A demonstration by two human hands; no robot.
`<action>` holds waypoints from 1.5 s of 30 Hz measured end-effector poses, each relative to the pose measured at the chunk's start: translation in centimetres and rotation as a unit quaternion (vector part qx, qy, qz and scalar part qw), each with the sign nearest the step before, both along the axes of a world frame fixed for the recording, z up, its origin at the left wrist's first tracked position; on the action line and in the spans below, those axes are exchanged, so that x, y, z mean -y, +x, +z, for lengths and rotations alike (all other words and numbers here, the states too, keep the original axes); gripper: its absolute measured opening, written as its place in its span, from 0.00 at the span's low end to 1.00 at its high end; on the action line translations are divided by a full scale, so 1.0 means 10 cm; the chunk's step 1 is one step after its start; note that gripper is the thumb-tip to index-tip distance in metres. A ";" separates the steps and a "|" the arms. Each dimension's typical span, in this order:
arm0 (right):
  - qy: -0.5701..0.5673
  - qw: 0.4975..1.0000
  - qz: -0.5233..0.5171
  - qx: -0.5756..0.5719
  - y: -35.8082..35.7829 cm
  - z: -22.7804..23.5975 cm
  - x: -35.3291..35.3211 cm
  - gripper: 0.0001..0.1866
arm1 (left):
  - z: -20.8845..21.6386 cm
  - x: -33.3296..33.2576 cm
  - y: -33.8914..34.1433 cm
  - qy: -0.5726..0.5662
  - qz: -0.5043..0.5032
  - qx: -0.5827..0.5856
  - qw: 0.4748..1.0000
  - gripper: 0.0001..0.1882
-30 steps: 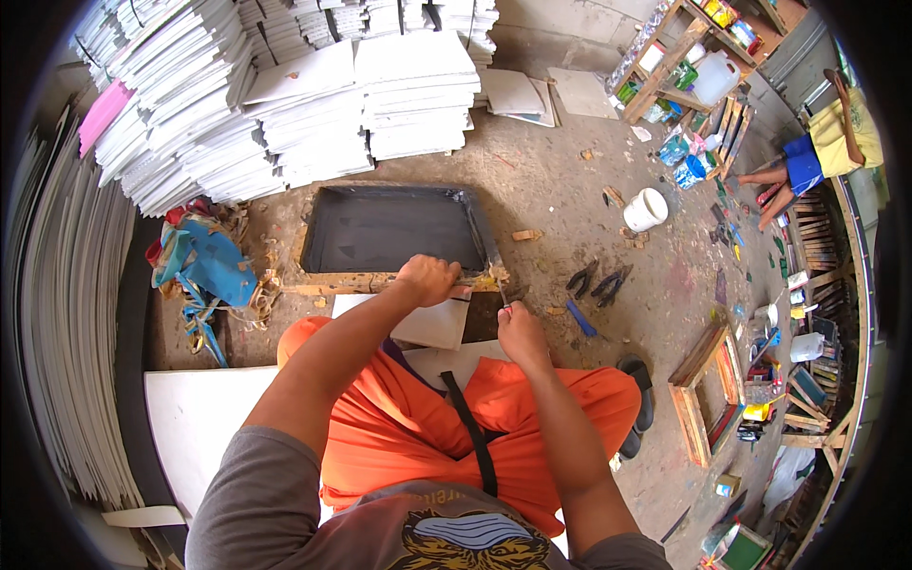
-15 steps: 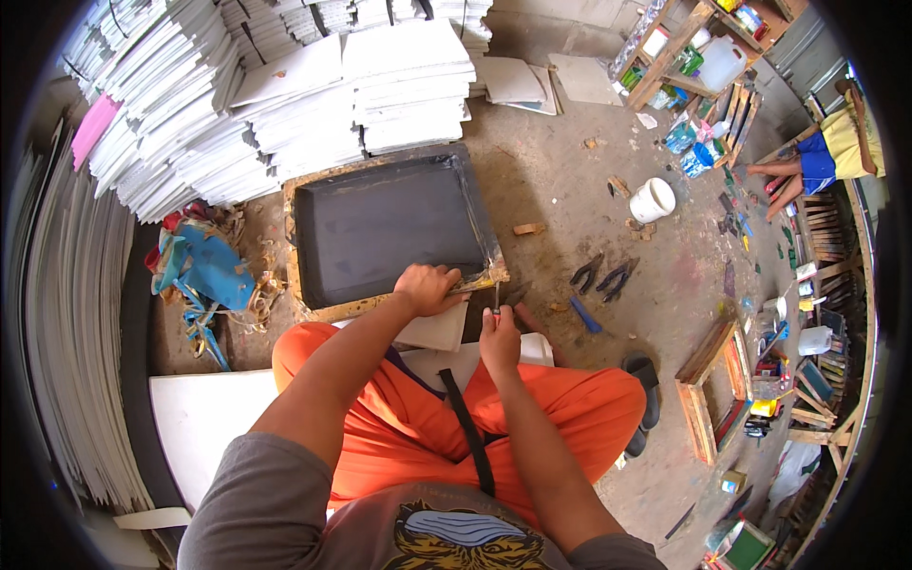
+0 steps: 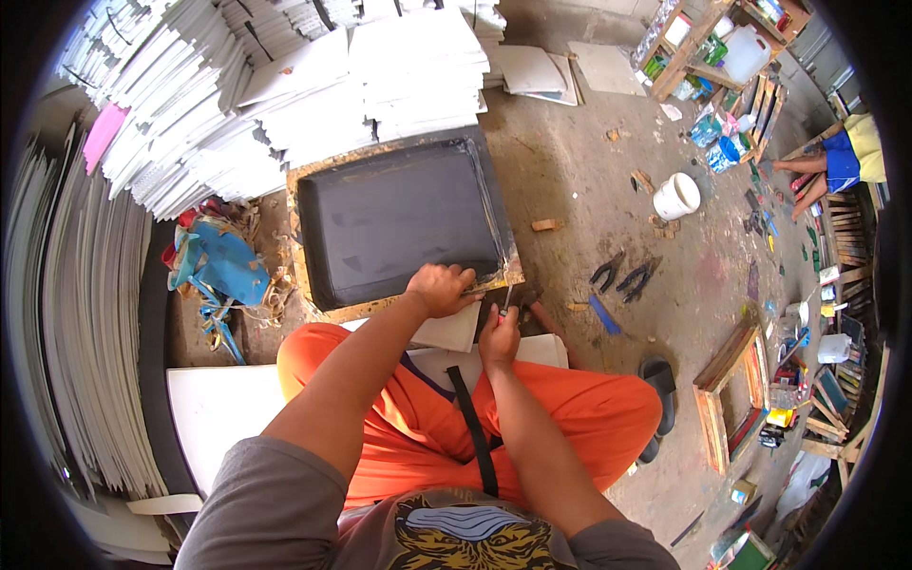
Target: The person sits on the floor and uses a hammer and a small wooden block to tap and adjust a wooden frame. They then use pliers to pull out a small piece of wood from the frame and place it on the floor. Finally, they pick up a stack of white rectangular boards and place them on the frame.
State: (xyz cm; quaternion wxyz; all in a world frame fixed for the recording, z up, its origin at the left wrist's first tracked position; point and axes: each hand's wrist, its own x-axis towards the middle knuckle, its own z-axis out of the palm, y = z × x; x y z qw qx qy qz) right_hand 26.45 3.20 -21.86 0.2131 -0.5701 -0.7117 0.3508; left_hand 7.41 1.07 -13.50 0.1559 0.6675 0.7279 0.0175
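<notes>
In front of my crossed legs lies a wooden frame point(image 3: 511, 270) with a dark grey sheet stretched across it, like a printing screen. My left hand point(image 3: 441, 290) grips its near edge, fingers curled over the rim close to the right corner. Wrapped in my right hand point(image 3: 500, 340) is a screwdriver point(image 3: 508, 296) with a reddish handle. Its thin metal shaft points away from me and meets the frame's near right corner; the exact tip is too small to make out. White boards point(image 3: 446, 329) lie under the near edge, between the frame and my lap.
Tall stacks of white sheets point(image 3: 418, 76) stand behind the frame. Two pliers point(image 3: 638, 278) and a blue-handled tool point(image 3: 603, 313) lie on the floor at right. Farther right are a white bucket point(image 3: 676, 196), another wooden frame point(image 3: 711, 389) and a seated person point(image 3: 845, 157).
The whole view has shifted slightly, moving the floor things rightward in the picture. Both hands keep their hold, and the screwdriver stays at the frame's corner.
</notes>
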 end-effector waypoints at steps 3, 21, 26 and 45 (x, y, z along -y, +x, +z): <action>-0.053 0.998 0.028 0.031 0.03 0.37 -0.02 0.21 | 0.01 0.02 -0.02 -0.005 0.014 -0.006 1.000 0.28; -0.040 0.991 0.069 0.105 -0.07 0.60 -0.40 0.20 | 0.06 -0.01 -0.01 -0.033 0.032 0.058 0.997 0.29; -0.035 0.997 -0.004 -0.063 -0.16 0.04 -0.30 0.18 | -0.03 -0.02 -0.07 -0.015 0.040 0.067 0.997 0.28; -0.087 0.991 -0.101 0.020 0.59 -0.05 -0.95 0.24 | 0.06 -0.01 0.01 0.020 0.056 0.002 0.998 0.30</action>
